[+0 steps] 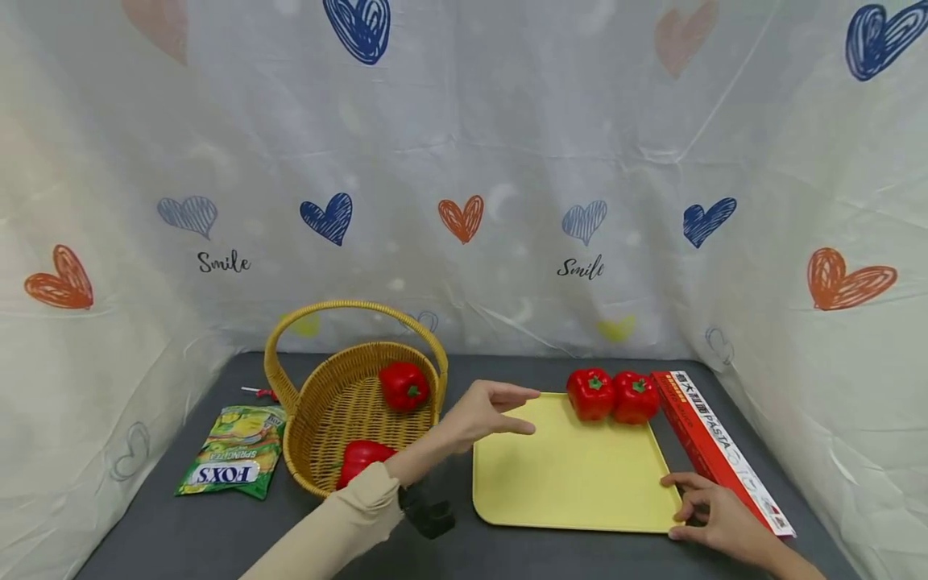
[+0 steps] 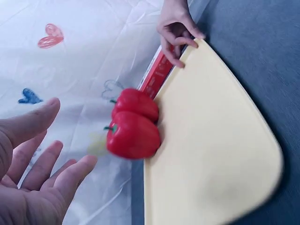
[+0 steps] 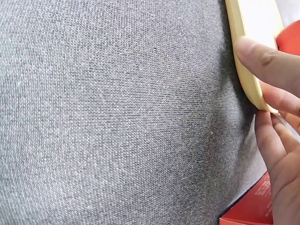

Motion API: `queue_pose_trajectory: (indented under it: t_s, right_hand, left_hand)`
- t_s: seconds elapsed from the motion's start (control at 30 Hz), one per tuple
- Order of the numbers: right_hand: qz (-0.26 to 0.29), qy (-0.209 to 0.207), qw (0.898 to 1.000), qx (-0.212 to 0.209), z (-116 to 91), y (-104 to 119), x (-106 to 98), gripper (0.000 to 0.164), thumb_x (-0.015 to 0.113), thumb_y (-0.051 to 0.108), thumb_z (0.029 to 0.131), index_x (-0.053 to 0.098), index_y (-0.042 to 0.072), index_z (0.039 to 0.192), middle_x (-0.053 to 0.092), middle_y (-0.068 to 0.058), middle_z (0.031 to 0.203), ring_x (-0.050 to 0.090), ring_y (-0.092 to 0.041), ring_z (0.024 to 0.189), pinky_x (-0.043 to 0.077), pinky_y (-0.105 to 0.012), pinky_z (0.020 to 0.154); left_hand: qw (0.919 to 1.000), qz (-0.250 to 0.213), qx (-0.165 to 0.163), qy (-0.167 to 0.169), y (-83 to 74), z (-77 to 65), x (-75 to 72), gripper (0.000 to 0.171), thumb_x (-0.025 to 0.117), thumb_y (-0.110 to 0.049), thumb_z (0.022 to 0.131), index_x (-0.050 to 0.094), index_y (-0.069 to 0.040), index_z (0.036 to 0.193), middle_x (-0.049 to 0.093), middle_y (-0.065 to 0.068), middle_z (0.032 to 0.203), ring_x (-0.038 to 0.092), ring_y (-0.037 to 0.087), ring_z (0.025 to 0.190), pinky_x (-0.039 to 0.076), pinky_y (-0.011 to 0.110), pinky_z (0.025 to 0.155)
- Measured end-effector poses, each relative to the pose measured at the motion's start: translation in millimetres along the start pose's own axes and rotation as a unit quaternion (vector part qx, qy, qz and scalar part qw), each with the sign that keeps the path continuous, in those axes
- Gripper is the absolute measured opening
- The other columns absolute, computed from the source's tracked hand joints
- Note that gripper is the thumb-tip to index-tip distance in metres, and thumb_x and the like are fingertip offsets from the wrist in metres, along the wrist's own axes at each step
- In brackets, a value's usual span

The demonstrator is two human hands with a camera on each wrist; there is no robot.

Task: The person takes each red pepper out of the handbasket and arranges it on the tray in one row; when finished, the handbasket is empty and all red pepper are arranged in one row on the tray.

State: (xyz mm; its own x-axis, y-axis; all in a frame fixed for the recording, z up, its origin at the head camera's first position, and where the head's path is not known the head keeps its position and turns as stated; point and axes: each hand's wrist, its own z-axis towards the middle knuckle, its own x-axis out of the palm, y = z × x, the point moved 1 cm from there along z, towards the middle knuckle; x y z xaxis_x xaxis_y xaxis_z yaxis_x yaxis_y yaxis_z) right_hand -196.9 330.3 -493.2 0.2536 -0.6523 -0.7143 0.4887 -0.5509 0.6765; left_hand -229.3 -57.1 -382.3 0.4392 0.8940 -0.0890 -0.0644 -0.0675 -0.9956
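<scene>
Two red bell peppers (image 1: 590, 394) (image 1: 635, 397) sit side by side at the far right corner of a yellow tray (image 1: 565, 483). My left hand (image 1: 482, 415) hovers over the tray's left edge, thumb and fingers spread apart with nothing between them. At the tray's near right corner, my right hand (image 1: 714, 515) grips the rim; in the right wrist view the thumb (image 3: 267, 61) lies on one edge and fingers touch the corner. A yellow wicker basket (image 1: 319, 435) holds two more red peppers (image 1: 403, 387) (image 1: 362, 461), one partly covered by my left arm.
A long red pasta box (image 1: 718, 451) lies along the tray's right side, close to my right hand. Left of the basket are a green FOX'S bag (image 1: 235, 451) and a small red item (image 1: 261, 393). A heart-printed curtain (image 1: 464, 274) hangs behind the dark grey table (image 1: 464, 556).
</scene>
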Motion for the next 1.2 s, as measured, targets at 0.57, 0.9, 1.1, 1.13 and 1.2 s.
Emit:
queue_pose_trajectory:
  t_s: [0.57,0.9,1.1,1.13,1.2]
  right_hand:
    - [-0.013,0.000,1.000,0.021,-2.2,-4.6,-2.0,0.025,0.087,0.020,0.069,0.062,0.018,0.068,0.060,-0.012,0.110,0.051,0.002,0.093,0.054,-0.018,0.066]
    - [0.005,-0.005,1.000,-0.003,1.3,-2.9,2.0,0.025,0.087,0.019,0.069,0.061,0.017,0.069,0.060,-0.014,0.110,0.053,-0.002,0.094,0.055,-0.018,0.067]
    - [0.002,-0.001,1.000,0.006,0.6,-2.7,0.6,0.025,0.086,0.020,0.069,0.061,0.018,0.069,0.060,-0.015,0.110,0.053,-0.002,0.094,0.054,-0.017,0.068]
    - [0.000,0.000,1.000,0.009,0.3,-3.0,0.2,0.025,0.086,0.020,0.069,0.061,0.018,0.069,0.060,-0.015,0.110,0.053,-0.001,0.094,0.054,-0.017,0.068]
    - [-0.003,0.000,1.000,0.013,-0.5,-3.7,-0.4,0.025,0.086,0.020,0.069,0.062,0.018,0.069,0.060,-0.015,0.110,0.053,-0.001,0.094,0.054,-0.017,0.068]
  left_hand:
    - [0.9753,0.210,0.005,0.069,2.8,-40.2,-168.2,0.046,0.070,0.000,0.085,0.057,0.006,0.129,0.055,0.024,0.130,0.047,0.045,0.123,0.054,0.038,0.087]
    - [0.9123,0.386,-0.036,0.132,26.6,-2.6,-189.7,0.056,0.068,0.018,0.075,0.062,-0.001,0.126,0.051,0.017,0.138,0.061,0.039,0.080,0.035,0.021,0.050]
    - [0.8827,0.458,-0.053,0.092,33.0,-0.4,-193.0,0.055,0.077,0.008,0.073,0.065,-0.005,0.125,0.058,0.014,0.131,0.054,0.038,0.114,0.052,0.030,0.074]
    - [0.8794,0.466,-0.053,0.082,33.8,-0.9,-193.8,0.056,0.079,0.004,0.073,0.065,-0.007,0.125,0.059,0.014,0.130,0.051,0.037,0.119,0.053,0.034,0.082]
    - [0.8815,0.465,-0.051,0.061,35.7,-1.8,-195.8,0.056,0.082,-0.002,0.072,0.065,-0.006,0.126,0.059,0.016,0.129,0.051,0.038,0.118,0.051,0.042,0.089]
